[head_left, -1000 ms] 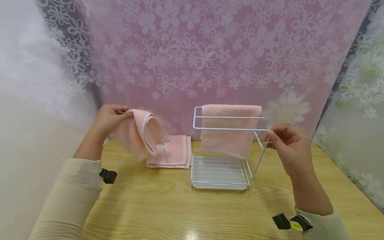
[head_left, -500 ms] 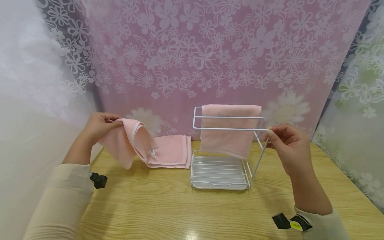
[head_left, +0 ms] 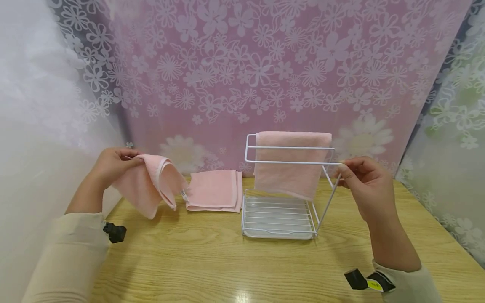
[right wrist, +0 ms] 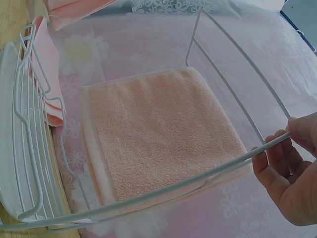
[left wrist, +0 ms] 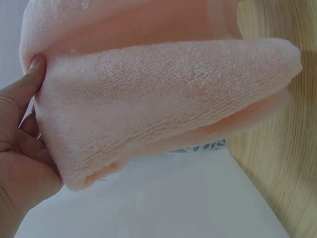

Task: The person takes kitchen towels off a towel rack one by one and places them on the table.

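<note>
Before a floral curtain (head_left: 242, 84), the left hand (head_left: 113, 167) pinches a dangling pink towel (head_left: 138, 189), seemingly light, floppy and best held by its edge, at nine o'clock from the rack (head_left: 291, 162) whose two-o'clock corner the right hand (head_left: 370, 185) pinches.

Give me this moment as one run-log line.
left hand: pinches pink towel | right hand: grips white rack corner | on rack: draped towel | on table: folded towelling, left of rack

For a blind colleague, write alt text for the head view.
A person's left hand holds a pink towel at a wooden table; their right hand grips a white wire rack draped with a second towel. Folded pink fabric lies between.
</note>
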A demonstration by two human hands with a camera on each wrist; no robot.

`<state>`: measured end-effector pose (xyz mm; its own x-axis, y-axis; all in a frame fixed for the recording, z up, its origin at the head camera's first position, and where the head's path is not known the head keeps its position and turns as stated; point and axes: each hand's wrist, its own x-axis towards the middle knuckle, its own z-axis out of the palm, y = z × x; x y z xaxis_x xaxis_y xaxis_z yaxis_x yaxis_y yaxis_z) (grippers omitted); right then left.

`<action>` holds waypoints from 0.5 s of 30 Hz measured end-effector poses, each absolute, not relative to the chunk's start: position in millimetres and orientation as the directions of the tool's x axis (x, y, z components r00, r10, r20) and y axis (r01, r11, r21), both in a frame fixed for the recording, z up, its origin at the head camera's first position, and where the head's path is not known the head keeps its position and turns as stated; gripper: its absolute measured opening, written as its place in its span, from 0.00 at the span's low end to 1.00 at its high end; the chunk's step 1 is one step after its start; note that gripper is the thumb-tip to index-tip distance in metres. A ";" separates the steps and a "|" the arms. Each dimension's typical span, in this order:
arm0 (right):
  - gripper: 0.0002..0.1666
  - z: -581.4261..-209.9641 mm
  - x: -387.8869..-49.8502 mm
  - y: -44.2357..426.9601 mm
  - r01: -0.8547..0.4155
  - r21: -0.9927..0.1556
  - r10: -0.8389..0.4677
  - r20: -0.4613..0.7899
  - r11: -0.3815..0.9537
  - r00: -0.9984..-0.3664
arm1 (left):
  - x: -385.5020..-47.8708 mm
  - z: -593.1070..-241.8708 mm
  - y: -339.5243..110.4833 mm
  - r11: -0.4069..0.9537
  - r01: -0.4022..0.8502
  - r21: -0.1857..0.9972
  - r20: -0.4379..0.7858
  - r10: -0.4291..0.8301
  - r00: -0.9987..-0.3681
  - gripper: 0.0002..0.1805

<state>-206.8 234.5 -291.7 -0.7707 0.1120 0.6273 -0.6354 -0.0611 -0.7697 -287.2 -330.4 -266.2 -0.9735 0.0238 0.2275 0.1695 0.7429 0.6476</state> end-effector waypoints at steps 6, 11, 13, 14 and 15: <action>0.08 -291.4 -206.6 234.8 -0.638 -0.767 0.110 0.630 -0.065 -0.769 | -282.7 -267.5 -341.1 0.706 0.171 0.687 0.231 0.010 -0.973 0.28; 0.07 -291.1 -206.8 234.3 -0.641 -0.766 0.111 0.633 -0.059 -0.766 | -280.4 -270.5 -348.8 0.701 0.160 0.695 0.223 0.002 -0.975 0.28; 0.07 -290.8 -206.9 234.4 -0.640 -0.766 0.112 0.632 -0.056 -0.766 | -279.9 -271.0 -351.2 0.711 0.150 0.688 0.209 0.003 -0.978 0.29; 0.07 -290.5 -206.8 234.5 -0.640 -0.766 0.113 0.633 -0.055 -0.766 | -279.6 -271.0 -352.2 0.716 0.146 0.682 0.202 0.007 -0.979 0.29; 0.07 -290.7 -207.0 234.6 -0.641 -0.766 0.114 0.633 -0.053 -0.766 | -279.4 -271.2 -353.2 0.722 0.144 0.676 0.197 0.011 -0.980 0.29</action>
